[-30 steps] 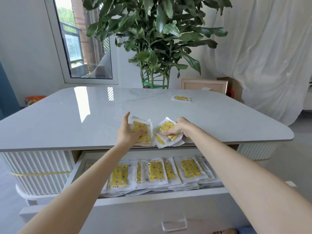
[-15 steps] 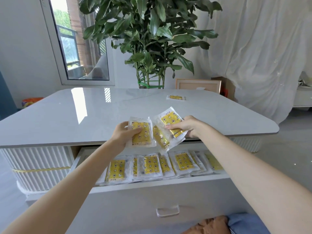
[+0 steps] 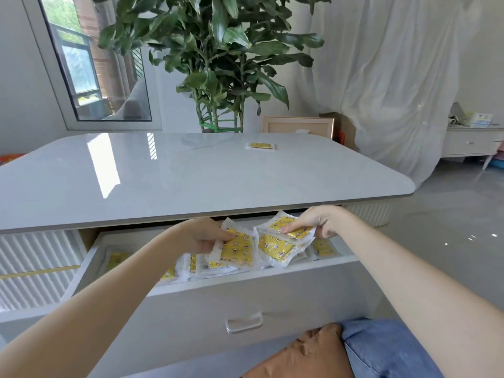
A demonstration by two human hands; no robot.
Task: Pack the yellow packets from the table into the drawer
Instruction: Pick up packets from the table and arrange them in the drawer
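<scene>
One yellow packet (image 3: 237, 249) is pinched at its upper left corner by the left hand (image 3: 203, 236). The thumb lies on top and the other fingers (image 3: 207, 245) curl beneath, so the packet slopes down to the right of them. Just to its right, with the edges meeting or overlapping, a small bunch of packets (image 3: 275, 245) is held by the right hand (image 3: 320, 223). Its fingers (image 3: 294, 227) pinch the bunch at the upper right end, with fingertips showing on top and the grip underneath hidden. There are at least two packets in the bunch, but I cannot tell the exact number.

Both hands are over the open drawer (image 3: 245, 293), just below the near edge of the table (image 3: 191, 186). Directly under the fingers, stored packets (image 3: 323, 246) lie in a loose overlapping layer across the drawer. Part of that layer is covered by the left forearm. Well beyond the fingers, on the far side of the table, a single packet (image 3: 260, 145) lies flat on its own. Below the fingers, a metal handle (image 3: 244, 321) sits on the drawer front.

Behind the table stands a leafy plant (image 3: 218, 50), with a wooden frame (image 3: 298, 125) leaning beside it. To the left is a window (image 3: 90, 77), and to the right a white curtain (image 3: 395, 77). Nearest the camera, under the right forearm, are a brown cushion (image 3: 300, 356) and some blue denim (image 3: 387, 347).
</scene>
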